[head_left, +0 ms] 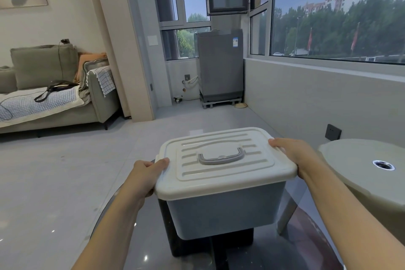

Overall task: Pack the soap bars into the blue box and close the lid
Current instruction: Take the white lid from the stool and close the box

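Head view has us looking down at the blue box point(225, 208), which sits on a dark glass worktop point(306, 245) right in front of us, with the white lid point(225, 160) already lying flat over the top. A grey handle point(221, 156) lies folded down in the middle of the lid. Our left hand point(144, 175) holds the lid's left edge, thumb up on the rim and fingers curled round under it. Our right hand point(295, 151) is on the far right corner, fingers wrapped over the rim there. We can't see any soap bars, since the lid covers the inside and the box walls aren't see-through enough to tell. Just to the right of the box there's a round pale green top point(355, 160) with a metal-ringed hole point(383, 165) in it, close to our right forearm. Further back, a grey washing machine point(220, 66) stands by the windows, and a green sofa point(50, 85) with a black bag point(54, 87) on it sits off to the left on the tiled floor point(65, 171).
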A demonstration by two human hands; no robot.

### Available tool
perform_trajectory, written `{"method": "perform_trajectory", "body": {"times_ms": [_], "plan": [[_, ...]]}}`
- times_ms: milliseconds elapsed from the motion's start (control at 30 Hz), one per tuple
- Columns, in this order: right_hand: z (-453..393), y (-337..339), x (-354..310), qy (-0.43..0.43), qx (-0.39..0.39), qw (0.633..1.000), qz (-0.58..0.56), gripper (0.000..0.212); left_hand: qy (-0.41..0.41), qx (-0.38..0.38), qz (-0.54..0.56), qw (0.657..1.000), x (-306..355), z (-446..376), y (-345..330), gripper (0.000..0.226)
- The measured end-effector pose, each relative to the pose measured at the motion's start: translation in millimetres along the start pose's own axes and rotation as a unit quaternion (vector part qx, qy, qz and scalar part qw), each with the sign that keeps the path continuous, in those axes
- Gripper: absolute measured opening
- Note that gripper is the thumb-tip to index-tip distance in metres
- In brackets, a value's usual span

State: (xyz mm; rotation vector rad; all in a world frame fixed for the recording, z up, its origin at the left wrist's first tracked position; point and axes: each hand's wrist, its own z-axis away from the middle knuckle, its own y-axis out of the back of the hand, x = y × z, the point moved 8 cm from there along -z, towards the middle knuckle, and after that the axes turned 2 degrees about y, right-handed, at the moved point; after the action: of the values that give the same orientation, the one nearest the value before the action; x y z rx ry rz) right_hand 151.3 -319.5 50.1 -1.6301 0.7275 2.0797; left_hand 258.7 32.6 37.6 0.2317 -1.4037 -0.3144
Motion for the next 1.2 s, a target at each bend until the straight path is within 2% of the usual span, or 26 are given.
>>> {"method": "perform_trajectory", "body": {"times_ms": [133, 333, 433, 500, 533, 600, 633, 700, 767, 833, 900, 1000, 1200], "plan": [[-2.8, -2.9, 7.5, -0.025, -0.013, 1.0, -0.008, 0.034, 0.038, -0.021, 0.041, 0.998, -8.8, 0.6, -3.2, 0.043], [-3.8, -10.9, 27.0, -0.081, -0.096, 0.992, -0.011, 0.046, 0.073, -0.069, 0.097, 0.99, -14.4, 8.9, -13.6, 0.032], [-11.5, -6.4, 31.6, -0.08, -0.092, 0.992, -0.014, 0.061, 0.069, -0.06, 0.112, 0.989, -12.3, 11.1, -12.8, 0.029], [-17.2, -4.0, 34.6, -0.075, -0.094, 0.993, -0.017, 0.07, 0.047, -0.036, 0.111, 0.992, -8.3, 10.7, -8.5, 0.038], [-15.5, -4.3, 33.5, -0.076, -0.094, 0.993, -0.016, 0.069, 0.031, -0.013, 0.113, 0.993, -6.2, 10.5, -5.0, 0.049], [-5.3, -2.5, 21.9, -0.054, -0.068, 0.996, -0.004, 0.052, 0.013, 0.043, 0.119, 0.992, -4.6, 11.2, 3.7, 0.069], [-0.7, -1.3, 15.3, -0.039, -0.052, 0.998, 0.002, 0.042, 0.006, 0.052, 0.118, 0.992, -3.3, 11.7, 4.8, 0.064], [1.0, 0.5, 7.4, -0.008, -0.026, 0.999, 0.017, 0.033, 0.005, 0.033, 0.121, 0.992, -1.8, 13.1, 1.0, 0.036], [0.2, 3.7, 0.5, 0.026, 0.0, 0.998, 0.053, 0.035, 0.018, 0.016, 0.129, 0.991, -2.5, 14.7, -1.4, 0.024], [-1.4, 4.7, -5.0, 0.064, 0.002, 0.994, 0.092, 0.039, 0.01, 0.012, 0.111, 0.994, -0.3, 13.1, -2.1, 0.023], [-1.3, 3.7, -8.9, 0.088, 0.001, 0.988, 0.125, 0.034, -0.008, 0.022, 0.084, 0.996, 5.3, 12.0, -1.4, 0.022], [-1.3, 1.2, -15.0, 0.116, 0.004, 0.982, 0.151, 0.026, -0.024, 0.044, 0.043, 0.998, 10.6, 10.6, -0.9, 0.026], [-10.6, 1.4, -13.0, 0.131, 0.024, 0.977, 0.165, 0.039, -0.04, 0.073, -0.025, 0.996, 14.4, 7.4, -0.6, 0.038]]}}
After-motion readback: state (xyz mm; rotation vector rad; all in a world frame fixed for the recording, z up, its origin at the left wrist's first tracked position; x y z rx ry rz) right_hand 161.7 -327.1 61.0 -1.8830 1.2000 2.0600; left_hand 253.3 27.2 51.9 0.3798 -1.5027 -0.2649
